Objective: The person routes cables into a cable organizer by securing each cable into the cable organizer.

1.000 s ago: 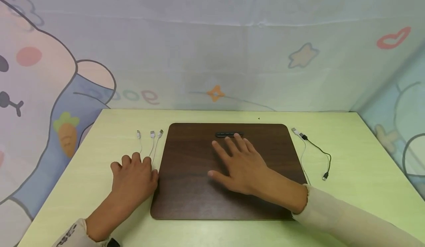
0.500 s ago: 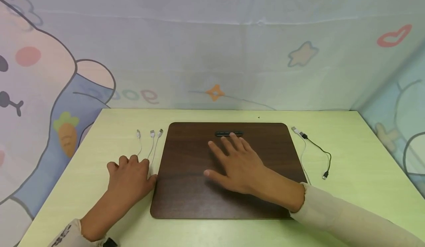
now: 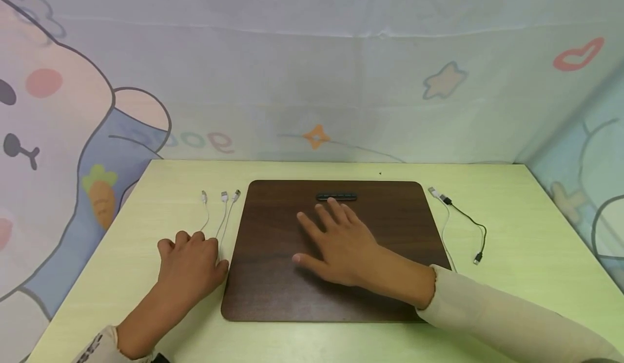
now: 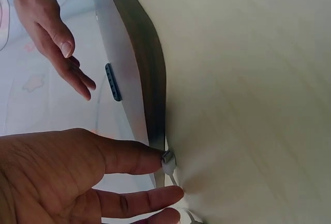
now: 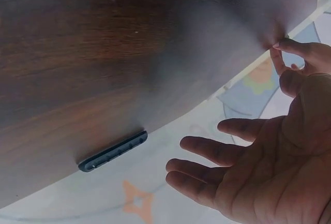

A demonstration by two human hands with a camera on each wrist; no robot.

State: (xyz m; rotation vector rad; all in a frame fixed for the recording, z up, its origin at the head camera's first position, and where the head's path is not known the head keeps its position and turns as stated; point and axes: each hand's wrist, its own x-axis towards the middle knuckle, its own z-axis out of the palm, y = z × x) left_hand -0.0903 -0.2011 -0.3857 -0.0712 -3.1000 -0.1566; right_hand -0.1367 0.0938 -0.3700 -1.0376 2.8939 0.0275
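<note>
My left hand [image 3: 189, 263] reaches down over white USB cables [image 3: 227, 214] left of the brown board [image 3: 273, 292]. In the left wrist view its thumb tip is right at a white USB plug [image 4: 168, 162] beside the board's edge; its fingers [image 4: 147, 200] extend below, with a gap to the thumb. My right hand [image 3: 343, 249] is spread over the middle of the board, palm down, holding nothing. Just beyond its fingertips, near the board's far edge, lies a dark slotted cable holder strip [image 3: 337, 196]. Its row of slots shows in the right wrist view.
Right of the board lie a white cable [image 3: 443, 227] and a black cable [image 3: 468, 218], plugs close together at the top. The pale table [image 3: 526, 298] meets a printed curtain [image 3: 292, 70] at its back edge. My right sleeve [image 3: 507, 309] crosses the board's front right corner.
My right hand has drifted left over the board, uncovering more of the cable holder. The left hand has shifted slightly left and nearer to me.
</note>
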